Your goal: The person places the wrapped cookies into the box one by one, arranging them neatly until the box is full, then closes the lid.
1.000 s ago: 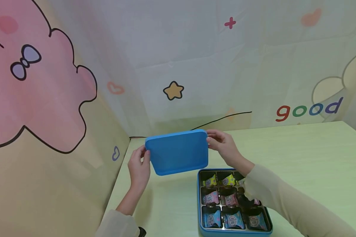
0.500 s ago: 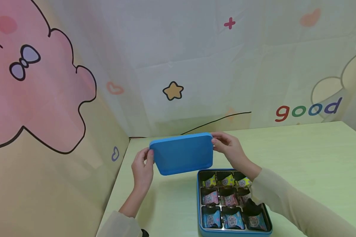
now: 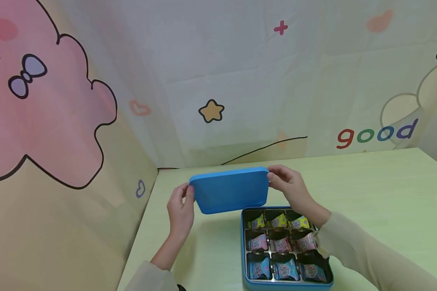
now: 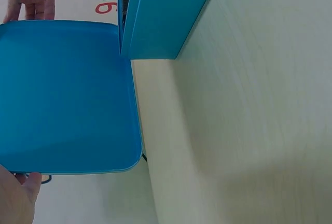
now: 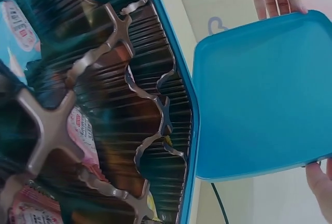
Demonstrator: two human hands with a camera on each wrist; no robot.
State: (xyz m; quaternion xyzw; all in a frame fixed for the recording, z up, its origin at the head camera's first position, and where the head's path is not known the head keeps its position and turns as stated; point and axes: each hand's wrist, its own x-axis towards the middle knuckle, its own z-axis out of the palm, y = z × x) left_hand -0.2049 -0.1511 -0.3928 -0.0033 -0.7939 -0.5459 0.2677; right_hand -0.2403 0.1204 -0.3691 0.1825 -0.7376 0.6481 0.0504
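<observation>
A blue rectangular lid (image 3: 231,192) is held tilted above the table, its inner side facing me. My left hand (image 3: 181,212) pinches its left edge between thumb and fingers. At the opposite edge, my right hand (image 3: 289,186) grips the lid the same way. Just below and to the right stands an open blue box (image 3: 287,286) with a divided insert. Wrapped candies lie in its compartments: yellow ones (image 3: 278,220) at the back, pink ones (image 3: 281,244) in the middle and blue ones (image 3: 285,269) in front. My right forearm covers part of the box's right side.
The box stands on a pale green table (image 3: 378,202). Behind it hangs a printed cloth (image 3: 255,81) with a star and the word "good". Another printed cloth wall (image 3: 76,218) borders the table on the left.
Both hands have carried the lid to the right and slightly down, closer to the box. The right forearm has shifted right, uncovering more candies. The box stays in place.
</observation>
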